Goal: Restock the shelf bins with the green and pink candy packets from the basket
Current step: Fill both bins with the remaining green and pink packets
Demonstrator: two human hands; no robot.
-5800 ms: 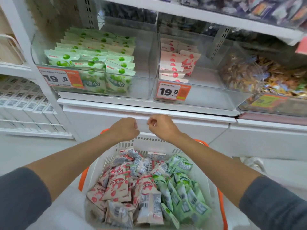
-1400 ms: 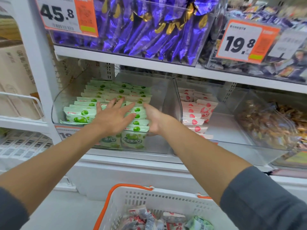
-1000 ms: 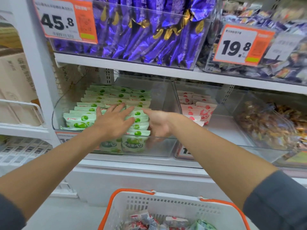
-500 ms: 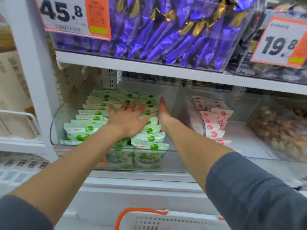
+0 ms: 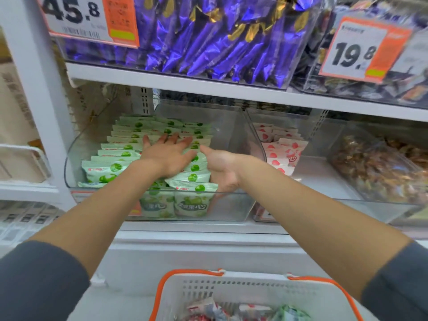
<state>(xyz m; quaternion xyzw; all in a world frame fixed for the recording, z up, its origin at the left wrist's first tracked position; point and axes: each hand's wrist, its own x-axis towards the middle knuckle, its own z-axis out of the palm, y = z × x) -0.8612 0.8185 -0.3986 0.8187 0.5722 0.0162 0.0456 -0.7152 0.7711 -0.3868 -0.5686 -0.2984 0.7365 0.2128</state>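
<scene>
Rows of green candy packets (image 5: pixel 108 167) fill the left clear shelf bin (image 5: pixel 234 205). My left hand (image 5: pixel 166 156) lies flat on top of the middle rows, fingers spread. My right hand (image 5: pixel 220 167) presses its straight fingers against the right side of the green rows, palm turned inward. Pink candy packets (image 5: pixel 284 149) stand in the neighbouring clear bin (image 5: pixel 324 177), at its back left. The white basket (image 5: pixel 231 288) with orange handles sits at the bottom edge, a few pink and green packets showing inside.
A bin of purple wrapped sweets (image 5: pixel 220 38) with a 45.8 price tag (image 5: pixel 88 17) sits on the shelf above. A 19.8 tag (image 5: pixel 363 49) hangs at upper right. A bin of brown mixed sweets (image 5: pixel 379 167) stands right of the pink bin.
Both hands stay on the green packets; my right hand has drawn back toward the bin's front along the right side. The view has tilted down, showing more of the basket.
</scene>
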